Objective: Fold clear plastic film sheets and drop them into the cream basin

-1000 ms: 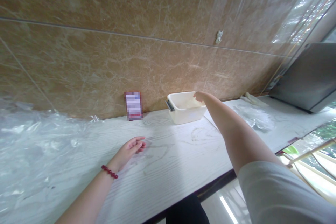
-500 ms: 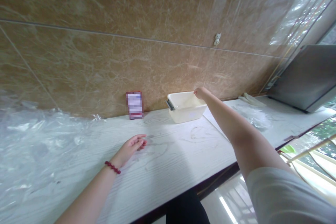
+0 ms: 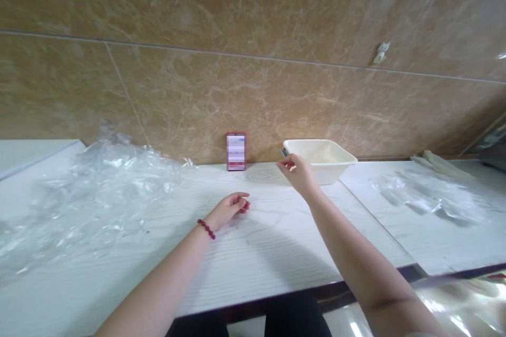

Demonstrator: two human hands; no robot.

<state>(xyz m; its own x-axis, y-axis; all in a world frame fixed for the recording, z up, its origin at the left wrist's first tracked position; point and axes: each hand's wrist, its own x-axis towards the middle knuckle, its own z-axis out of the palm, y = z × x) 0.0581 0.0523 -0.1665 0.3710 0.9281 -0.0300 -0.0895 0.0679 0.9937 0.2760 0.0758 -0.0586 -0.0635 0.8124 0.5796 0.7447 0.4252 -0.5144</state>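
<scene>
My right hand [image 3: 299, 172] reaches out over the white wood-grain counter [image 3: 276, 242] to the left end of a cream plastic tub [image 3: 321, 158] that stands against the wall. Its thumb and fingers are pinched together just beside the tub's grey handle [image 3: 283, 152]. Whether they hold anything is too small to tell. My left hand [image 3: 230, 206], with a red bead bracelet [image 3: 206, 228] on the wrist, rests on the counter on its side. Its fingers are loosely curled and hold nothing.
A small red-edged card [image 3: 236, 151] leans on the brown marble wall. Crumpled clear plastic film [image 3: 98, 184] covers the counter's left part, and more film [image 3: 427, 195] lies at the right. The counter's dark front edge [image 3: 300, 300] runs close to my body.
My right hand has come out of the tub and drawn back to its left end near the handle. The view has swung left. My left hand has stayed in place.
</scene>
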